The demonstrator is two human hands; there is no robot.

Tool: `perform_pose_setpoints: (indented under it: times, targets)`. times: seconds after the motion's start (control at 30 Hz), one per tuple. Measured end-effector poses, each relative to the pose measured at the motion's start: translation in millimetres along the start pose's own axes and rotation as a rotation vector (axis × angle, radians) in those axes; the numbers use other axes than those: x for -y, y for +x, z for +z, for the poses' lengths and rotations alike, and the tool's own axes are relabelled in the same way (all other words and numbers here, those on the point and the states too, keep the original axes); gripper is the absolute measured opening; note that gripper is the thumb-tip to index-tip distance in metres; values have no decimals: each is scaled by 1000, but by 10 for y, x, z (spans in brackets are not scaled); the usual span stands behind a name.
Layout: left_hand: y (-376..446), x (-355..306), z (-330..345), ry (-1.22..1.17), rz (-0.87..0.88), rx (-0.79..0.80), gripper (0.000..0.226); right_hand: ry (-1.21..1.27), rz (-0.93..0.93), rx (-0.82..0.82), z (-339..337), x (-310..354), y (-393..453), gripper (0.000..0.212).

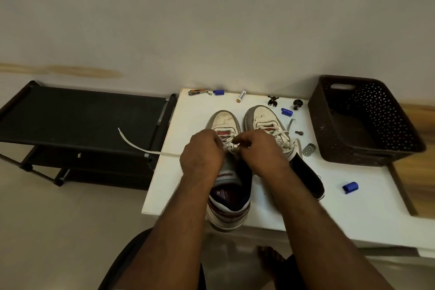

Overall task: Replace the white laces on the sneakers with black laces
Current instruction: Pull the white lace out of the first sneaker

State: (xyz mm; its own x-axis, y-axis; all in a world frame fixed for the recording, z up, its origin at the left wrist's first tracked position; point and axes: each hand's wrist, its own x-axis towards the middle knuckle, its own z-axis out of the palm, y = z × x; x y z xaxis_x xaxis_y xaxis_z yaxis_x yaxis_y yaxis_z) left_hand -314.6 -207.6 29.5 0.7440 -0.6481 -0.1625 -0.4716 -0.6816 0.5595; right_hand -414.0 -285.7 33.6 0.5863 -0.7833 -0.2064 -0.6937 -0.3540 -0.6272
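Two worn white sneakers stand side by side on a white table (235,200), toes pointing away from me. My left hand (202,155) and my right hand (260,150) are both curled over the lacing of the left sneaker (224,122), fingers pinching its white lace (141,146). One loose end of that lace trails out to the left, past the table edge. The right sneaker (266,116) keeps its white lace, with one end lying loose beside it. I see no black laces.
A dark perforated basket (362,120) stands at the table's right end. Small items lie scattered on the table: blue caps (350,187), a battery (241,96), a nail clipper (199,92), black knobs, a metal plate (309,149). A black shoe rack (82,120) stands to the left.
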Motion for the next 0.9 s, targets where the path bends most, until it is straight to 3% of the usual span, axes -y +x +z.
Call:
perform_pose_setpoints:
  times: [0.1,0.17,0.27,0.4,0.43,0.53,0.6,0.7,0.77,0.83,0.9]
  targets:
    - [52,52,-23,-68,-80,-58,13,34,41,25,-46,-39,-2,30]
    - [71,34,3,-69,28,-26,15,22,29,43,-39,-39,-14,31]
    - [77,10,50,-6,186,95,37,15,6,48,-22,-25,-14,32]
    - [85,32,73,160,139,43,13,37,20,56,-19,-36,12,33]
    - [80,29,58,89,125,-7,5,54,25,64,-18,-39,17,32]
    - [129,74,4,-353,-17,-173,17,82,34,75,-12,-49,25,31]
    - [170,112,-30,-454,-36,-230,4,81,37,80,-15,-50,30,31]
    - [139,80,-31,-259,84,30,29,75,32,86,-18,-38,36,33]
    - [82,11,-50,-6,79,168,31,78,29,85,-18,-41,38,33]
    - [59,-25,-41,122,44,167,21,75,26,83,-21,-47,37,33]
    - [62,-21,-31,44,68,30,7,81,24,83,-25,-55,37,32]
